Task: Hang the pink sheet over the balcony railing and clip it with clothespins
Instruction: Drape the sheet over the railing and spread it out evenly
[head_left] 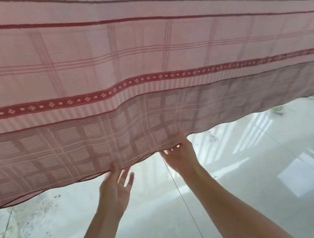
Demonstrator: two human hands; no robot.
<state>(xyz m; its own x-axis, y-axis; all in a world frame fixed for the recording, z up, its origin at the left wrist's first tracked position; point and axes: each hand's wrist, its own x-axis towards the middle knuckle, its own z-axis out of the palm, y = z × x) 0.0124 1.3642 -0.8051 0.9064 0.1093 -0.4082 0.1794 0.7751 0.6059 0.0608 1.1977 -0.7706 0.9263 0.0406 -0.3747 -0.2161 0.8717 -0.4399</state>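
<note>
Hanging across the whole upper part of the view, the pink sheet point(145, 61) is the largest thing we see; we take it as our landmark. It bears dark red stripes, a red band with small white diamond motifs, and a checked border along its lower hem, where a second layer shows through as a greyer zone. Its top edge lies beyond the view, so we cannot tell what it hangs from.

Below the sheet lies the pale tiled floor point(259, 185), glossy, with bright window-like reflections under the sheet's right part and brownish speckled stains under its left part. A small pale object point(276, 109), too blurred for us to identify, sits on the floor just beneath the hem at far right.

Our right hand point(178, 152) meets the hem near its middle: the fingers reach up against the cloth, and the hem folds over them, so we cannot tell whether they pinch it or merely press it. Our left hand point(117, 189), just left of the right one, is raised with fingers spread and straight; the fingertips point(115, 168) touch the lower edge of the sheet. No containers appear.
</note>
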